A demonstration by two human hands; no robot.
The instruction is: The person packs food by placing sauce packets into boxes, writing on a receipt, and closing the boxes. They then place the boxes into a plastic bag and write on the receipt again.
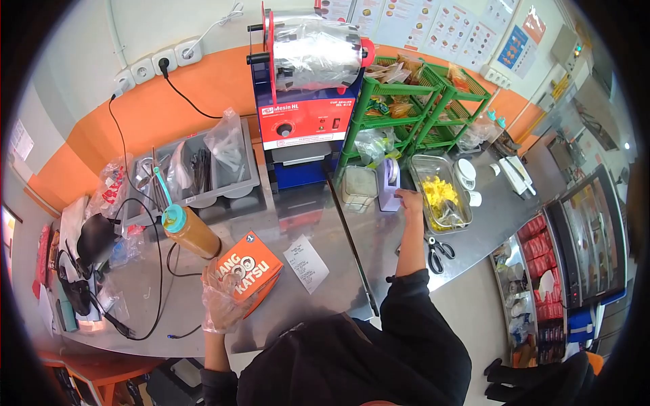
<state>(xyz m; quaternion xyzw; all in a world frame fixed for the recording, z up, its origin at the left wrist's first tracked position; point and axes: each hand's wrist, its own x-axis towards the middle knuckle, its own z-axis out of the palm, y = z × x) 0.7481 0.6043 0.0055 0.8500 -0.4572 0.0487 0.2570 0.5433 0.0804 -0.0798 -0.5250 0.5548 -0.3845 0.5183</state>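
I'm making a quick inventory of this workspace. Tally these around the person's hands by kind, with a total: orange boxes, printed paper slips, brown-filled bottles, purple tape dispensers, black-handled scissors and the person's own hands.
Orange box: 1
Printed paper slip: 1
Brown-filled bottle: 1
Purple tape dispenser: 1
Black-handled scissors: 1
Hands: 2 (gloved left hand, right hand)
Total: 7

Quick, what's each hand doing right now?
Left hand: gloved, holding the orange box by its side.
Right hand: fingers at the purple tape dispenser; can't tell if they're gripping.
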